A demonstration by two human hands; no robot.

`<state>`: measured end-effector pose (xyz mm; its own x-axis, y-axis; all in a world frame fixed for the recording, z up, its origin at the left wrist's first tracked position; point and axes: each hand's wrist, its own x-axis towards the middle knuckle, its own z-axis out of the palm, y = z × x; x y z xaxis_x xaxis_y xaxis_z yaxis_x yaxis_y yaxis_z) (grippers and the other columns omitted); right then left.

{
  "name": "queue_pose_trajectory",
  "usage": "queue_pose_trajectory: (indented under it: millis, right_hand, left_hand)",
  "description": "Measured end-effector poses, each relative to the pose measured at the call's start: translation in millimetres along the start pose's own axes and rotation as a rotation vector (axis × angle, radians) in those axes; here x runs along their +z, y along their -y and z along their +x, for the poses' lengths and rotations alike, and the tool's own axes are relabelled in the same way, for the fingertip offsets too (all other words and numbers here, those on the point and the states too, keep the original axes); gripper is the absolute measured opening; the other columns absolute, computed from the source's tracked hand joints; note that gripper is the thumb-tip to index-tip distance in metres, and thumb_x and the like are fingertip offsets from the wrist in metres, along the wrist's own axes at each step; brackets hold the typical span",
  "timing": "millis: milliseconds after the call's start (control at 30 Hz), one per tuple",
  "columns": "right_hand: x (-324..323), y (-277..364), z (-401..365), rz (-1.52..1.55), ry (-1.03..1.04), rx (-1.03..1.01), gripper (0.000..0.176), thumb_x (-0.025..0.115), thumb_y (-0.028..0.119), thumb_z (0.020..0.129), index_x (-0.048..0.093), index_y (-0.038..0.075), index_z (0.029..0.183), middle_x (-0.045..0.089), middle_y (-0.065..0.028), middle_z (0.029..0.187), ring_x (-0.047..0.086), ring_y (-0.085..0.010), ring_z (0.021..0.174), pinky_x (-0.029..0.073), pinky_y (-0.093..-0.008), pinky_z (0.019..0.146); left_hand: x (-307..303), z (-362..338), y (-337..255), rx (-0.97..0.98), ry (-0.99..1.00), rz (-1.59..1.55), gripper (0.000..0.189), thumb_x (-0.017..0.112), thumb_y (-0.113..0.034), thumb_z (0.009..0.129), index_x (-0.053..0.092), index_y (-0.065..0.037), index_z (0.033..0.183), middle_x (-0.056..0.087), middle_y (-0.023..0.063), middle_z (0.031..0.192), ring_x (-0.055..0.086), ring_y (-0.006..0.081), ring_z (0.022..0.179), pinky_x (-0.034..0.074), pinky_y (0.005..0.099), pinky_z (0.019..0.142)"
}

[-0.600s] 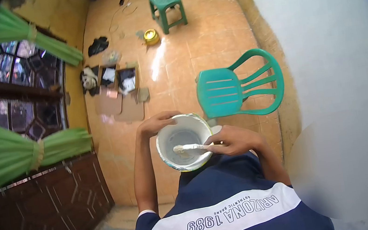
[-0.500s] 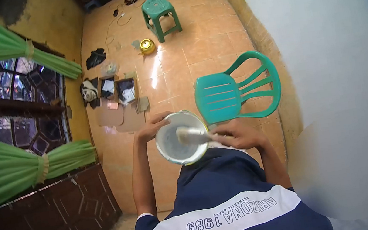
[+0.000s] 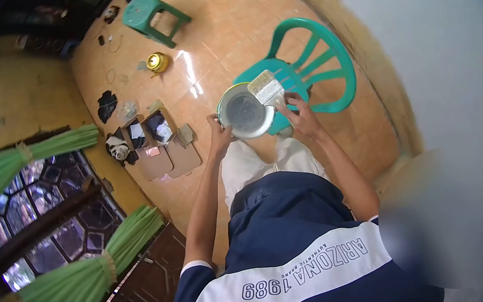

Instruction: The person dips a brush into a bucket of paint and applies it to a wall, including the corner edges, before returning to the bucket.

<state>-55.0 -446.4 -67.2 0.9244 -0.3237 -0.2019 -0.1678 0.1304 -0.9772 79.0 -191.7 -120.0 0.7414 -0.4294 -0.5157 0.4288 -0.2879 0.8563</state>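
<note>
My left hand (image 3: 222,134) grips the near left rim of a white bucket (image 3: 261,126), which is tipped so that its greyish inside faces me. In my right hand (image 3: 300,115) is a wide paintbrush (image 3: 268,90), held by its handle with the pale bristles pointing up and to the left. The brush overlaps the bucket's right rim in this view. Behind the bucket and brush stands a green plastic chair (image 3: 329,70), partly hidden by them.
Farther off on the tiled floor stand a green stool (image 3: 150,17) and a yellow gas canister (image 3: 157,62). Cardboard boxes (image 3: 159,127) holding dark and white items lie at the left, near flat cardboard (image 3: 184,159). A white wall (image 3: 372,27) rises on the right; green curtains (image 3: 75,284) hang on the left.
The paintbrush has come out of the bucket to its right rim, bristles now up. Both hands and the bucket are farther from my body. The whole view has turned.
</note>
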Motion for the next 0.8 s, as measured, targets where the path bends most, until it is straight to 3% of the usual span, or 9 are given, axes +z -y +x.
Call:
queue_pose_trajectory:
  millis: [67,167,233,300,433,567,633,733,800]
  right_hand:
    - [-4,-47,5,-0.079,-0.129,0.07,0.032,0.071,0.031,0.096,0.074,0.003,0.111,0.048,-0.0142,0.138,0.046,-0.0228,0.133,0.046,-0.0363,0.103]
    - [-10,-113,-5,-0.03,-0.139,0.216,0.036,0.072,0.035,0.094,0.075,0.005,0.114,0.04,-0.0155,0.148,0.038,-0.0263,0.14,0.04,-0.0381,0.111]
    - [-11,-138,-5,-0.005,-0.17,0.231,0.034,0.07,0.033,0.097,0.075,0.004,0.113,0.038,-0.0162,0.153,0.04,-0.0262,0.14,0.038,-0.0391,0.113]
    - [-8,-147,-13,0.25,-0.258,0.335,0.029,0.064,0.026,0.101,0.073,0.002,0.113,0.044,-0.008,0.152,0.048,-0.016,0.132,0.037,-0.0319,0.111]
    - [15,-187,-16,0.341,-0.349,0.445,0.032,0.061,0.023,0.102,0.068,0.0,0.123,0.061,-0.0037,0.134,0.053,-0.0148,0.126,0.039,-0.03,0.107]
    - [21,-204,-10,0.368,-0.468,0.471,0.036,0.061,0.023,0.101,0.066,0.0,0.129,0.062,-0.0028,0.134,0.052,-0.015,0.127,0.037,-0.0304,0.108]
    - [25,-199,1,0.422,-0.477,0.535,0.036,0.062,0.024,0.1,0.068,0.0,0.126,0.062,-0.0027,0.134,0.05,-0.0153,0.13,0.036,-0.0311,0.11]
    - [30,-221,29,0.374,-0.529,0.531,0.035,0.064,0.028,0.098,0.072,0.003,0.121,0.062,-0.0028,0.134,0.049,-0.0138,0.128,0.039,-0.0301,0.105]
    - [22,-223,45,0.359,-0.534,0.657,0.034,0.066,0.031,0.097,0.074,0.005,0.118,0.063,-0.0022,0.13,0.052,-0.0133,0.122,0.042,-0.0306,0.097]
  left_hand:
    - [12,26,4,-0.084,0.102,-0.007,0.049,0.05,0.008,0.091,0.02,-0.01,0.125,0.041,0.023,0.135,0.062,0.0379,0.112,0.066,0.0548,0.079]
    - [16,53,29,-0.246,0.277,-0.004,0.05,0.052,0.007,0.09,0.021,-0.011,0.126,0.042,0.0222,0.135,0.062,0.0376,0.113,0.066,0.0534,0.078]
    - [20,85,38,-0.293,0.398,0.005,0.051,0.054,0.006,0.09,0.022,-0.011,0.126,0.043,0.0212,0.135,0.062,0.0374,0.114,0.066,0.0525,0.077]
    - [26,109,48,-0.261,0.489,0.089,0.052,0.056,0.005,0.09,0.024,-0.013,0.127,0.044,0.019,0.136,0.062,0.0367,0.114,0.067,0.0508,0.073]
    - [18,144,72,-0.209,0.506,0.21,0.05,0.055,0.005,0.094,0.026,-0.015,0.128,0.043,0.0187,0.136,0.058,0.0359,0.119,0.065,0.0491,0.078]
    - [27,173,97,-0.196,0.528,0.393,0.063,0.057,0.006,0.091,0.027,-0.011,0.144,0.046,0.0283,0.145,0.059,0.0371,0.124,0.062,0.0438,0.081]
    - [22,196,124,-0.238,0.526,0.404,0.066,0.057,0.005,0.091,0.03,-0.009,0.149,0.048,0.0294,0.144,0.056,0.0358,0.128,0.056,0.0439,0.093]
    - [21,232,139,-0.249,0.528,0.293,0.066,0.056,0.006,0.09,0.036,-0.008,0.152,0.047,0.0241,0.147,0.049,0.0358,0.135,0.048,0.0445,0.105]
    - [22,253,142,-0.247,0.567,0.279,0.067,0.054,0.003,0.092,0.035,-0.013,0.154,0.042,0.018,0.151,0.051,0.0335,0.132,0.051,0.0461,0.099]
